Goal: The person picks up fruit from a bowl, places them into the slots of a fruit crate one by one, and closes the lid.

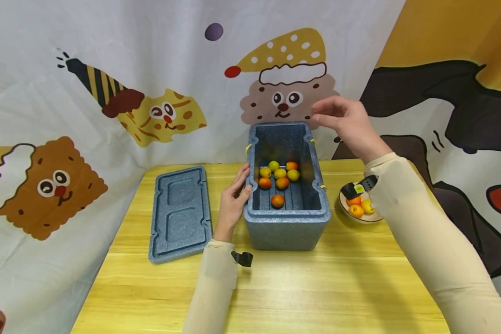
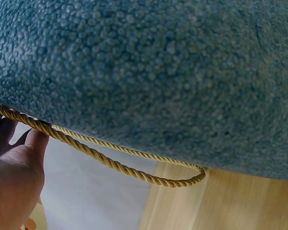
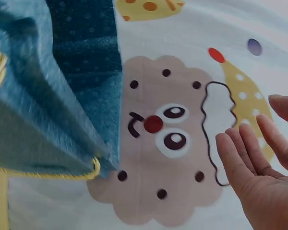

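Note:
A blue-grey foam box (image 1: 288,234) stands uncovered on the table, with several yellow and red-orange fruits (image 1: 277,201) on its ribbed floor. My left hand (image 1: 234,199) rests against the box's left side near the rim, thumb toward the edge. In the left wrist view its fingertips touch the foam wall beside a twisted gold rope handle (image 2: 120,165). My right hand (image 1: 346,123) is raised in the air beyond the box's far right corner, fingers loosely bent and holding nothing. The right wrist view shows that palm with thumb and fingers apart.
Left of the box lies its matching foam lid (image 1: 181,213), with two recessed panels facing up. A round bowl (image 1: 365,220) holding several orange and yellow fruits sits to the right, partly covered by my right forearm. A cartoon-printed cloth (image 1: 171,41) hangs behind the wooden table (image 1: 275,287).

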